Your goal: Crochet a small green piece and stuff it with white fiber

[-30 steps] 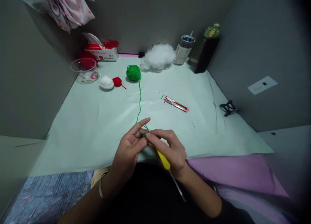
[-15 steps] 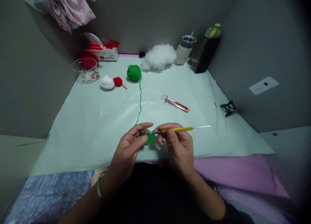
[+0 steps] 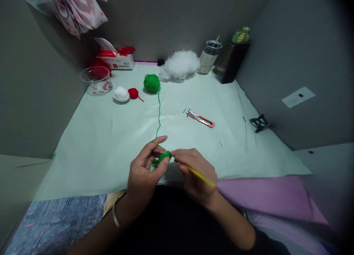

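Note:
Between the thumb and fingers of my left hand is a small green crochet piece. Green yarn runs over my left forefinger and back to a green yarn ball on the table. My right hand is closed on a crochet hook with a yellow handle, slightly blurred, its handle slanting down to the right. My right fingertips meet the edge of the green piece, and the hook's tip is hidden there.
Orange-handled thread snips lie beyond my right hand. Farther back are white stuffing, a white yarn ball, a small red yarn ball, a clear tub, a pen cup and a bottle. A black claw clip lies right.
The hook has swung from nearly level to slanting down toward me. My right hand has turned and come closer to my left, and the green piece has tilted in my left fingers.

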Available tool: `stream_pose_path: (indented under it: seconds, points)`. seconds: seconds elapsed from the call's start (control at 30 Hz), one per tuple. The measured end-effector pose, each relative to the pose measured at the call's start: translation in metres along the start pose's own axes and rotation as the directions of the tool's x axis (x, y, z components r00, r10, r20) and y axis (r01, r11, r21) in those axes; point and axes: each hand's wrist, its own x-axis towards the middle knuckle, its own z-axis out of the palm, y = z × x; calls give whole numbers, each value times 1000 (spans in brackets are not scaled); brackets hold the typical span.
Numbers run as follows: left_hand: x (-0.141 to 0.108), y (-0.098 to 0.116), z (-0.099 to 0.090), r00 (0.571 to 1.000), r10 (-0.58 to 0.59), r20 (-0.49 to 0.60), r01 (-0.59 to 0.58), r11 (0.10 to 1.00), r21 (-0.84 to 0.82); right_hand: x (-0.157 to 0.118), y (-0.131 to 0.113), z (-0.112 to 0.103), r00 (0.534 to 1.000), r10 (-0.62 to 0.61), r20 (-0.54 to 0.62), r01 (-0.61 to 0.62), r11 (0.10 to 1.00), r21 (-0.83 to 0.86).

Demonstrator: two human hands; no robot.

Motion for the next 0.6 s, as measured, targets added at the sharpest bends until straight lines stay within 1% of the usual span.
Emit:
stream_pose_path:
  seconds: [0.03, 0.07, 0.1, 0.13, 0.17, 0.2, 0.23, 0.27, 0.3, 0.33, 0.37, 0.4, 0.47, 0.53, 0.57, 0.6]
  points:
    - [0, 1, 1, 998, -54, 25, 55, 997, -59, -1, 1, 0, 999, -50, 11, 50, 996, -75]
    - [0, 3, 1, 989, -127, 78, 136, 982, -131, -2, 2, 1, 997, -79, 20, 81, 989, -124]
    - [2, 5, 1, 968, -204, 148, 232, 951, -204, -3, 2, 1, 996, -85, 22, 87, 986, -140]
    - [3, 7, 0, 939, -267, 216, 320, 909, -268, -3, 2, 0, 998, -66, 7, 66, 991, -116]
    - [5, 8, -1, 916, -304, 263, 381, 867, -323, -2, 2, 0, 1000, -11, -23, 10, 999, -52]
    - [8, 10, -2, 909, -313, 273, 400, 840, -367, 0, 1, -1, 995, 79, -63, -76, 996, 48]
    - [10, 10, -3, 915, -306, 265, 392, 829, -398, 2, 0, -1, 976, 192, -100, -172, 968, 181]
    - [11, 11, -4, 926, -286, 246, 367, 833, -413, 5, 0, -1, 942, 313, -122, -260, 909, 325]
    - [11, 11, -4, 938, -263, 226, 337, 848, -410, 8, 0, -1, 903, 413, -116, -324, 834, 446]
    - [11, 10, -3, 946, -243, 214, 311, 865, -392, 10, -1, -1, 876, 474, -87, -365, 771, 522]
    - [10, 10, -2, 950, -231, 211, 296, 883, -365, 12, -1, 0, 866, 497, -58, -386, 737, 555]
    - [9, 9, -1, 953, -221, 208, 282, 899, -336, 12, 0, 1, 872, 488, -38, -390, 738, 550]
    - [7, 7, 1, 965, -191, 178, 237, 929, -286, 12, -1, 3, 904, 425, -34, -364, 809, 461]
    - [5, 6, 3, 979, -152, 136, 183, 948, -260, 8, -1, 4, 950, 308, -52, -278, 910, 309]
    - [5, 5, 3, 982, -144, 125, 172, 949, -263, 6, -2, 4, 971, 235, -52, -219, 952, 216]
    - [5, 5, 4, 979, -156, 132, 188, 942, -279, 3, -2, 4, 985, 166, -39, -160, 980, 120]
